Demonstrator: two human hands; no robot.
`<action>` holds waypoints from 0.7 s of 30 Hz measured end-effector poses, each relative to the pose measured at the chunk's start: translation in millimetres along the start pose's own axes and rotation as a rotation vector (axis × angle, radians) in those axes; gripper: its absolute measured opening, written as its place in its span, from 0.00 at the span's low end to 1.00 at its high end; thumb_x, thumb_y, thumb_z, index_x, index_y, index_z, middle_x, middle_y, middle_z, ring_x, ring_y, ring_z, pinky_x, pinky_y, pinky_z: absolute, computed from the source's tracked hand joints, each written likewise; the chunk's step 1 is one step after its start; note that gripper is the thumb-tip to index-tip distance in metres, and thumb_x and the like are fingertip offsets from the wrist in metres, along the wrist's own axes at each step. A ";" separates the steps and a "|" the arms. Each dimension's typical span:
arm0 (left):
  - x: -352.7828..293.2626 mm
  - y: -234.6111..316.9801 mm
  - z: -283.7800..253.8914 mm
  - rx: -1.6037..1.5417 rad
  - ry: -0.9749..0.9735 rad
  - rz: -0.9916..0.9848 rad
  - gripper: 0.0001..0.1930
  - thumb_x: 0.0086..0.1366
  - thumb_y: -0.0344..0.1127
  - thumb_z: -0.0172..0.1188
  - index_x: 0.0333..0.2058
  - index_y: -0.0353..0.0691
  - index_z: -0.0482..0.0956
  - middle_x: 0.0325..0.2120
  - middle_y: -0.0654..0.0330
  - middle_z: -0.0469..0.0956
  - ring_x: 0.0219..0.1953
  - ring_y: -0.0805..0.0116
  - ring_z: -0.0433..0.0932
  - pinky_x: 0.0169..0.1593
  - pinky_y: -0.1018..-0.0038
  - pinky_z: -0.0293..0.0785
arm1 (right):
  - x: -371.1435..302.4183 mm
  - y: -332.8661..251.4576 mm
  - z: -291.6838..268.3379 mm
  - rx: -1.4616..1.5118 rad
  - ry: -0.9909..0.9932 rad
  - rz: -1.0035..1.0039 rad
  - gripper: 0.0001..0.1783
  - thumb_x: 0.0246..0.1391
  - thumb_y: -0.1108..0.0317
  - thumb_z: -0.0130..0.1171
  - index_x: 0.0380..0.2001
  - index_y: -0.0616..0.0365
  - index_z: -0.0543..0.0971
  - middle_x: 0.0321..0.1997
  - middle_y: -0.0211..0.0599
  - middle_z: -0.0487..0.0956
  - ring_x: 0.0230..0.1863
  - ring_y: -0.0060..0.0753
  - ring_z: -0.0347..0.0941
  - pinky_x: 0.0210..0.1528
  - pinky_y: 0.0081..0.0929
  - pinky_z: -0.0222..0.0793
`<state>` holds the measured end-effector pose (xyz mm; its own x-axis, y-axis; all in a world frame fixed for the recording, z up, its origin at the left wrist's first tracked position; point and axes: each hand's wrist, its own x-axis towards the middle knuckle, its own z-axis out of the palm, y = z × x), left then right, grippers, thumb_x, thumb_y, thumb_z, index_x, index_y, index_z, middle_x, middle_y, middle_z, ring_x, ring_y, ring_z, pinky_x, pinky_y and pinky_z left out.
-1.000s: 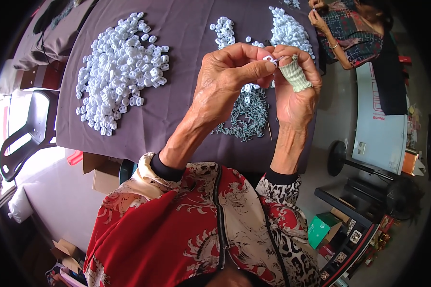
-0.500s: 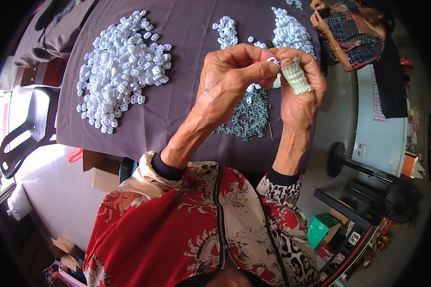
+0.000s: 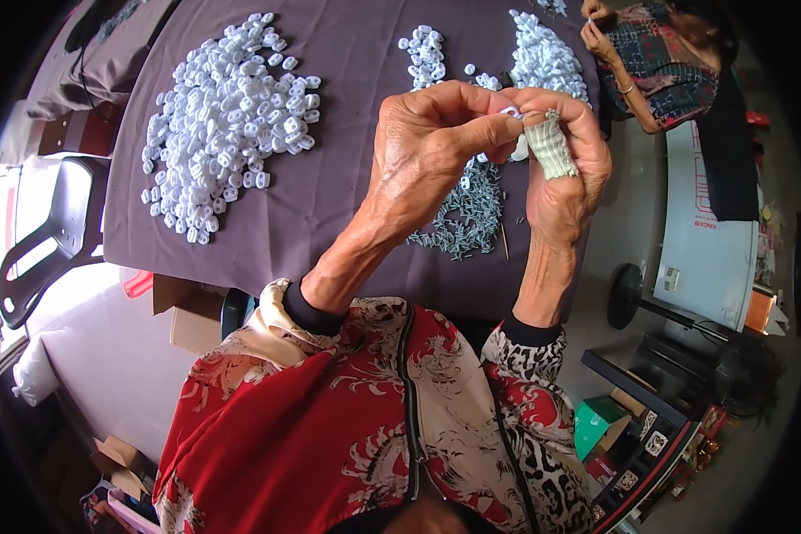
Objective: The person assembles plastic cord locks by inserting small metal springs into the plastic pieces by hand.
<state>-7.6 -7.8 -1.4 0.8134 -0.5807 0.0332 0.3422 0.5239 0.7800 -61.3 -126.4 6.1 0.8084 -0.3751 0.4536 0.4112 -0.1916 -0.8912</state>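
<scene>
My left hand (image 3: pixel 429 147) pinches a small white plastic piece (image 3: pixel 510 111) between thumb and fingers above the table. Against it comes my right hand (image 3: pixel 568 182), its thumb and forefinger drawn together at the same spot. What the right fingertips grip is hidden. A pale green ribbed knit sleeve (image 3: pixel 553 149) covers part of the right thumb. Below the hands lies a heap of small dark grey screw-like pins (image 3: pixel 467 218), with a few white pieces at its upper edge, partly behind the fingers.
On the dark tablecloth (image 3: pixel 329 240) spread a large heap of white pieces (image 3: pixel 231 125), a smaller one (image 3: pixel 424 58) and another heap (image 3: pixel 547 62) at far right. A thin stick (image 3: pixel 505 240) lies by the pins. Another person (image 3: pixel 659 62) works at right. A black chair (image 3: pixel 67 222) stands left.
Both hands have shifted very slightly to the right, still together. The white piece shows a little less between the fingertips.
</scene>
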 end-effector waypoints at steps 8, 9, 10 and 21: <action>5.1 -8.6 -3.9 -0.038 -0.029 -0.020 0.06 0.52 0.27 0.60 0.29 0.30 0.76 0.20 0.58 0.76 0.23 0.73 0.74 0.31 0.79 0.71 | -3.6 6.2 -3.1 -0.040 0.023 0.105 0.06 0.49 0.75 0.50 0.32 0.65 0.72 0.35 0.42 0.75 0.38 0.31 0.70 0.46 0.28 0.64; 5.1 -9.3 -3.6 -0.046 -0.050 -0.025 0.06 0.52 0.27 0.60 0.29 0.31 0.76 0.21 0.58 0.76 0.23 0.73 0.74 0.31 0.79 0.71 | -4.2 6.3 -4.2 -0.023 0.023 0.068 0.06 0.50 0.74 0.51 0.32 0.65 0.73 0.35 0.42 0.75 0.38 0.30 0.70 0.46 0.26 0.64; 5.3 -8.7 -2.7 -0.046 -0.050 -0.024 0.06 0.52 0.27 0.60 0.29 0.31 0.76 0.21 0.58 0.76 0.23 0.73 0.74 0.31 0.79 0.71 | -3.9 4.8 -4.2 -0.023 0.022 0.067 0.06 0.50 0.74 0.51 0.32 0.65 0.73 0.35 0.42 0.75 0.38 0.30 0.70 0.46 0.26 0.64; 5.4 -4.1 -1.8 -0.051 -0.038 -0.018 0.06 0.52 0.28 0.60 0.28 0.32 0.76 0.21 0.59 0.75 0.23 0.73 0.73 0.31 0.79 0.71 | 2.0 1.4 -5.1 -0.012 -0.021 0.041 0.08 0.49 0.77 0.47 0.33 0.64 0.73 0.32 0.39 0.77 0.36 0.25 0.72 0.42 0.20 0.67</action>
<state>-3.7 -12.0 -5.5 0.7888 -0.6130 0.0445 0.3805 0.5439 0.7480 -61.2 -132.0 5.8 0.8332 -0.3636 0.4165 0.3725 -0.1877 -0.9089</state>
